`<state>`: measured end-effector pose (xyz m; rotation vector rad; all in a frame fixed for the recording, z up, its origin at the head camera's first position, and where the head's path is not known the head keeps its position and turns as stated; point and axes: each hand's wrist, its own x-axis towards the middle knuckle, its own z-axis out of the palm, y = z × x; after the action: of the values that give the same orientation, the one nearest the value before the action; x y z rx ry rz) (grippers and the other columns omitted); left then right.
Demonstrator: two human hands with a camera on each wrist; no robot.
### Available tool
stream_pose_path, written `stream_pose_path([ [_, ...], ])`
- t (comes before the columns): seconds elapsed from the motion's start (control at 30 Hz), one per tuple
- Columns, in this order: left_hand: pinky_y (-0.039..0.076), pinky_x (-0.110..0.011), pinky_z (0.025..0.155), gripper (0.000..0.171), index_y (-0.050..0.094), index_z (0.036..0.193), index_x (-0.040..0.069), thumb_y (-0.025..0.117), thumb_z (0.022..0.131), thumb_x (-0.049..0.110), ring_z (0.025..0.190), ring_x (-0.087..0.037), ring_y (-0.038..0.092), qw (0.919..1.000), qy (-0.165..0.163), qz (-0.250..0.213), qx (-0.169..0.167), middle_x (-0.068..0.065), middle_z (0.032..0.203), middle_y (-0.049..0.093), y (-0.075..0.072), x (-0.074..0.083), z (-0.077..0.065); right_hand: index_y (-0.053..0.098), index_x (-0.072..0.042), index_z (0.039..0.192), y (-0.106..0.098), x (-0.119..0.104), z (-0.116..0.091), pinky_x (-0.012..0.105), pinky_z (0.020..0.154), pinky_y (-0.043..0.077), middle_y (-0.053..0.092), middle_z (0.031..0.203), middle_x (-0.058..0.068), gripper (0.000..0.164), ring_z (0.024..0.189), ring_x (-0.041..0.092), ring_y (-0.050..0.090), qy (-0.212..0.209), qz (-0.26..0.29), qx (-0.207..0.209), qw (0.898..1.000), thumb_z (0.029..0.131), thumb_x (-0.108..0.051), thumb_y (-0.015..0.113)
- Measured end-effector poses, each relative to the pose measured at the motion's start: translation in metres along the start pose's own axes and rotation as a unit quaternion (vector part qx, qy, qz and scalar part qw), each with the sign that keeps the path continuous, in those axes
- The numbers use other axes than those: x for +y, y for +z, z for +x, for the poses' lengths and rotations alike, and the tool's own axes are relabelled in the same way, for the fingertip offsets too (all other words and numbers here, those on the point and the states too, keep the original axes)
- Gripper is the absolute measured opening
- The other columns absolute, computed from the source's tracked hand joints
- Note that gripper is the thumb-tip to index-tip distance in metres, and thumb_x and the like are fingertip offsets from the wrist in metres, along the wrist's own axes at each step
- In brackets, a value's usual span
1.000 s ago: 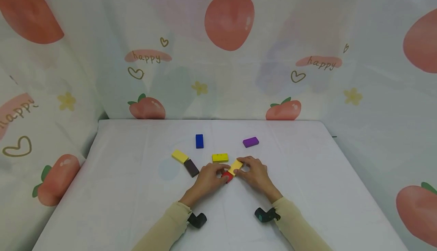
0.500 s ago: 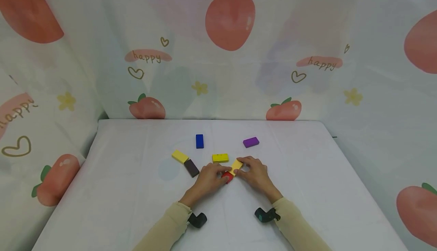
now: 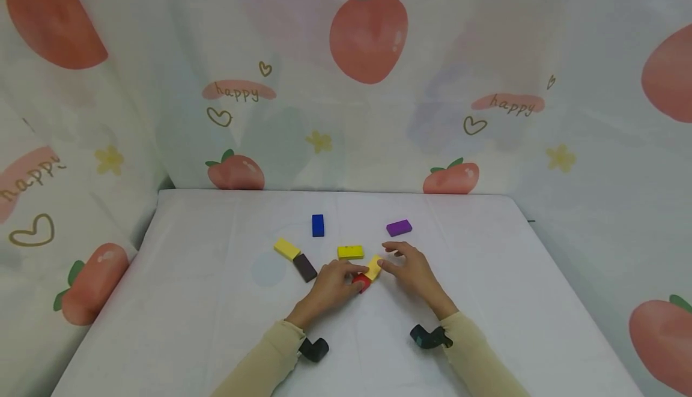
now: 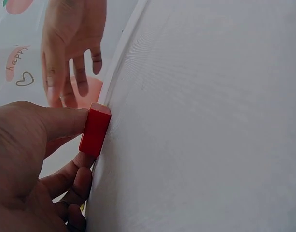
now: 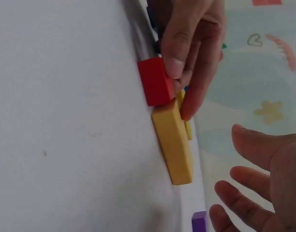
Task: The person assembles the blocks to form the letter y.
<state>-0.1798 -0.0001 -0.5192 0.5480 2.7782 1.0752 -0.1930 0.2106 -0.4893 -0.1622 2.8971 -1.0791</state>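
Red block (image 5: 156, 83) sits pinched in my left hand (image 3: 334, 284), near the middle of the table (image 3: 459, 301), well away from its left and right edges. One end of it touches a pale yellow block (image 5: 173, 145). My right hand (image 3: 415, 269) holds nothing; its fingers are loose and spread, near the pale yellow block. I think I am at the step of putting these two end to end. Next, I should probably keep the red block steady and reach for another, maybe the purple block (image 3: 399, 228) by the far edge, toward the right corner. On the cloth (image 3: 292, 172) behind the far edge I can read "happy" twice. The bright yellow block (image 3: 350, 252) has marks too tiny to read. I see no brand name.
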Motion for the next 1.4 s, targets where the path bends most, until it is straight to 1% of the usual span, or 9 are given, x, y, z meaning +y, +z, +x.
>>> stream_pose_path([
  [0.13,0.036,-0.027,0.075,0.031,0.071,0.121,0.031,0.071,0.09,0.03,0.085,-0.011,0.048,1.0,0.0,0.005,0.001,0.009,0.089,0.061,0.002,-0.001,0.001,0.058,-0.016,0.133,-0.012,-0.001,0.004,0.049,0.096,0.05,0.063,0.128,0.008,0.049,0.117,0.029,0.056,-0.016,0.001,0.017,1.0,0.09,-0.034,0.071],
  [0.23,0.035,-0.026,0.075,0.031,0.071,0.121,0.032,0.071,0.09,0.03,0.085,-0.01,0.047,1.0,-0.003,0.006,0.001,0.01,0.09,0.061,0.003,-0.001,0.001,0.059,-0.014,0.133,-0.02,0.001,0.007,0.051,0.095,0.05,0.062,0.128,0.011,0.047,0.117,0.031,0.056,-0.023,0.0,0.029,0.999,0.09,-0.031,0.071],
  [0.5,0.035,-0.025,0.074,0.031,0.071,0.12,0.032,0.071,0.089,0.03,0.083,-0.01,0.047,1.0,-0.005,0.005,0.004,0.01,0.089,0.061,0.003,-0.001,0.001,0.058,-0.012,0.133,-0.033,0.008,0.017,0.051,0.097,0.048,0.058,0.131,0.015,0.046,0.119,0.033,0.054,-0.006,-0.005,0.039,0.999,0.092,-0.031,0.068],
  [0.77,0.035,-0.025,0.073,0.03,0.072,0.119,0.031,0.072,0.089,0.028,0.082,-0.01,0.047,1.0,-0.001,0.005,0.008,0.01,0.088,0.061,0.003,0.0,0.0,0.056,-0.011,0.134,-0.035,0.019,0.026,0.049,0.097,0.048,0.055,0.136,0.016,0.046,0.121,0.034,0.052,0.023,0.005,0.047,0.999,0.093,-0.03,0.066],
  [0.97,0.035,-0.026,0.073,0.03,0.072,0.119,0.03,0.071,0.089,0.028,0.083,-0.01,0.047,1.0,-0.007,-0.001,0.006,0.009,0.088,0.06,0.002,0.001,-0.002,0.055,-0.009,0.135,-0.033,0.027,0.031,0.05,0.099,0.046,0.055,0.135,0.018,0.047,0.122,0.035,0.052,0.04,0.022,0.06,0.997,0.093,-0.027,0.066],
  [1.1,0.035,-0.026,0.074,0.029,0.072,0.119,0.03,0.071,0.089,0.028,0.083,-0.01,0.047,1.0,-0.005,-0.001,0.007,0.009,0.088,0.06,0.002,0.001,-0.002,0.052,-0.009,0.137,-0.032,0.033,0.036,0.05,0.101,0.046,0.054,0.136,0.017,0.048,0.123,0.035,0.051,0.05,0.027,0.06,0.997,0.094,-0.027,0.065],
  [1.23,0.035,-0.026,0.073,0.03,0.072,0.119,0.03,0.072,0.089,0.027,0.083,-0.01,0.047,1.0,-0.004,0.001,0.008,0.009,0.088,0.061,0.002,0.001,-0.002,0.049,-0.011,0.14,-0.032,0.04,0.045,0.05,0.102,0.045,0.052,0.138,0.016,0.051,0.125,0.034,0.049,0.047,0.028,0.052,0.997,0.094,-0.028,0.065],
  [1.4,0.036,-0.025,0.073,0.03,0.072,0.119,0.031,0.072,0.089,0.028,0.083,-0.01,0.047,1.0,-0.004,-0.003,0.008,0.009,0.09,0.062,0.002,0.002,-0.001,0.048,-0.012,0.141,-0.037,0.052,0.058,0.051,0.103,0.043,0.05,0.14,0.016,0.053,0.126,0.035,0.047,0.032,0.021,0.033,0.999,0.094,-0.027,0.066],
])
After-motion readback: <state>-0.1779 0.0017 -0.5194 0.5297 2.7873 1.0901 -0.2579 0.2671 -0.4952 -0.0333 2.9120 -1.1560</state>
